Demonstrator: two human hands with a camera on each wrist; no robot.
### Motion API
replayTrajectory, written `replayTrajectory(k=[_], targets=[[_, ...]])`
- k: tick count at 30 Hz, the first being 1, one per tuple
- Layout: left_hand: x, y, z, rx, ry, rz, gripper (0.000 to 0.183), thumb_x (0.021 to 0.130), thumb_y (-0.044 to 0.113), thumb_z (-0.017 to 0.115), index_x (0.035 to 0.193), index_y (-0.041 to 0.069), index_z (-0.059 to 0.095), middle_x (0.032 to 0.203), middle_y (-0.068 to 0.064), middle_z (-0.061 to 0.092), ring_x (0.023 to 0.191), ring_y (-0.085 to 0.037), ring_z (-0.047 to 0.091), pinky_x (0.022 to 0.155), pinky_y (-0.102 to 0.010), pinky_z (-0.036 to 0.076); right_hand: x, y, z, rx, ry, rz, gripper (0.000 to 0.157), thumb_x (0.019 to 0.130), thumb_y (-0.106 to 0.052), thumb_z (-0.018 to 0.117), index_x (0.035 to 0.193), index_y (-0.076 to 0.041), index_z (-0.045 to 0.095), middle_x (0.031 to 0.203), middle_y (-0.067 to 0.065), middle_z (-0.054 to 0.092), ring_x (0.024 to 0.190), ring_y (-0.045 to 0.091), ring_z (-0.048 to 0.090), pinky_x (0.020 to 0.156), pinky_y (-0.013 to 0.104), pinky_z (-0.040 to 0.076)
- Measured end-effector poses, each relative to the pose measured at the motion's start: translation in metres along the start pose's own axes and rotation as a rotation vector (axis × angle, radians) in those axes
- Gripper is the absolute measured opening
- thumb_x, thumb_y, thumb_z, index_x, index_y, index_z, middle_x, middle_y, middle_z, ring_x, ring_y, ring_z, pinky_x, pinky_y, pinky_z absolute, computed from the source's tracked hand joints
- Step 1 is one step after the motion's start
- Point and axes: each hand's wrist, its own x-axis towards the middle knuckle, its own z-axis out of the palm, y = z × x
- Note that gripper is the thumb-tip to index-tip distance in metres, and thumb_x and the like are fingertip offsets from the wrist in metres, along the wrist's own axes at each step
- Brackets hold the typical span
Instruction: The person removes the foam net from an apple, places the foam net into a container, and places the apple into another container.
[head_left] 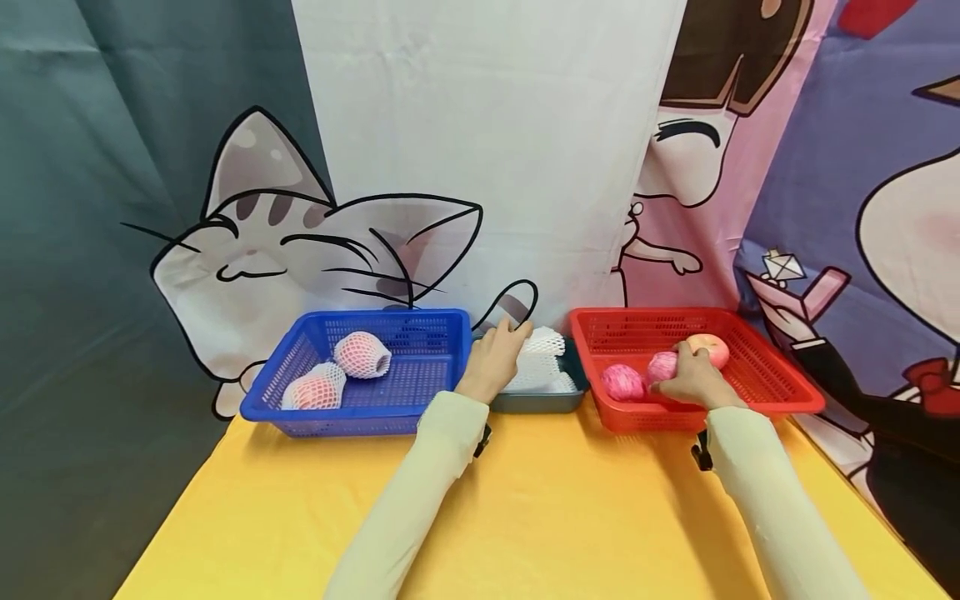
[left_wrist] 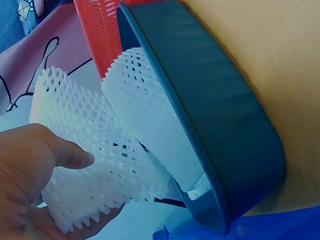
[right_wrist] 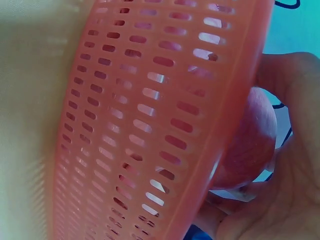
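My left hand (head_left: 492,358) pinches a white foam fruit net (left_wrist: 100,150) between thumb and fingers, above a dark green tray (head_left: 536,404). More white foam nets (left_wrist: 150,120) lie in that tray. Inside the red basket (head_left: 783,398), my right hand (head_left: 699,379) grips a pinkish-red apple (right_wrist: 255,140), its fingers bent around the fruit. The basket's wall hides part of this apple in the right wrist view. To its left in the basket sits another pink apple (head_left: 622,382), and a paler apple (head_left: 712,350) is just behind the hand.
A blue basket (head_left: 420,413) stands at the left, holding two apples in foam nets, one at the back (head_left: 360,354) and one at the front (head_left: 315,390). All the containers stand along the far side of the yellow table (head_left: 570,517), before a printed cartoon curtain (head_left: 487,150).
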Motion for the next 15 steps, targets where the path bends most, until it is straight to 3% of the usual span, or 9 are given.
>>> replayTrajectory(k=[8,15], targets=[[0.008,0.0,-0.001,0.047,-0.152,-0.004,0.044,0.093,0.005,0.065,0.132,0.023,0.053,0.122,-0.011,0.063,0.098,-0.033,0.068,0.069,-0.046,0.059,0.016,0.0,-0.007,-0.012,-0.085,0.024,0.09,0.082,-0.036,0.072,0.136,0.016,0.023,0.127,0.047,0.033,0.11,0.055,0.048,0.094,0.071,0.044],[0.011,-0.001,0.005,0.086,-0.224,-0.037,0.037,0.097,0.005,0.059,0.13,0.022,0.061,0.128,-0.013,0.062,0.111,-0.032,0.063,0.081,-0.048,0.059,0.023,-0.003,-0.011,-0.037,-0.163,0.041,0.092,0.083,-0.037,0.07,0.135,0.02,0.021,0.133,0.048,0.033,0.122,0.06,0.036,0.099,0.07,0.04]])
